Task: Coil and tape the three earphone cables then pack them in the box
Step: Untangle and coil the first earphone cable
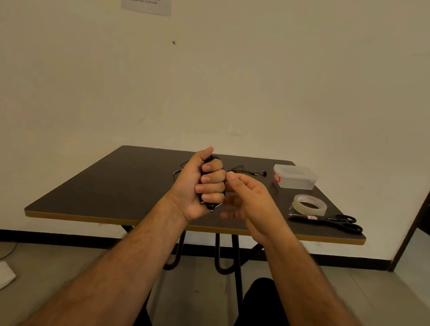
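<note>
Coiled cable gripped in left fist

Left hand [200, 185] grips cable [210, 162] over the table [114, 177]; right hand [251, 202] beside it, fingers loosely curled, empty

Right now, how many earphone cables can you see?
2 for sure. One coiled cable is gripped in the left hand. One loose cable lies on the table behind the hands. A third may be hidden behind them.

Both forearms raised ahead, left hand [200, 185] fisted upright around a cable bundle [210, 162], right hand [251, 202] beside it, fingers loosely curled
</note>
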The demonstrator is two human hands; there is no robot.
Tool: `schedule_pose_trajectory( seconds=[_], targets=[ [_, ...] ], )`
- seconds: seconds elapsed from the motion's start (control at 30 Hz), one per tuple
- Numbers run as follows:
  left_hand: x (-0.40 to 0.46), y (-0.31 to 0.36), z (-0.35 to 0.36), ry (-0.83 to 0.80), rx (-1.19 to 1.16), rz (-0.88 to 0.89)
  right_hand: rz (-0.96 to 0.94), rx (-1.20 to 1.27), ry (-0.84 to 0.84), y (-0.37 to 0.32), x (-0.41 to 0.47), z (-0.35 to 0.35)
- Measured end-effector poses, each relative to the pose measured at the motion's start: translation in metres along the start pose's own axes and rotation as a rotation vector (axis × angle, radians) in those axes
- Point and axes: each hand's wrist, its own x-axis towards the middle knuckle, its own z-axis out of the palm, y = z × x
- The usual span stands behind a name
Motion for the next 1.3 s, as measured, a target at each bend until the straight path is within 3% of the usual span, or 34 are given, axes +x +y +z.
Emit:
schedule_pose_trajectory(
  seconds=[0.23, 0.53, 0.87, 1.3],
  targets=[
    [0.0, 0.004, -0.014, 0.005, 0.038, -0.093, 0.073, 0.173, -0.127, 0.003, 0.009, -0.003],
    [0.026, -0.001, -0.038, 0.332, 0.22, -0.119, 0.065, 0.028, 0.121, 0.037, 0.033, -0.005],
    [0.075, -0.012, -0.079, 0.461, 0.322, -0.158, 0.113, 0.07, 0.413, 0.08, 0.072, 0.0],
    [0.135, -0.034, -0.101, 0.73, 0.47, -0.031, 0.127, -0.192, 0.6, 0.105, 0.126, -0.038]
  ],
)
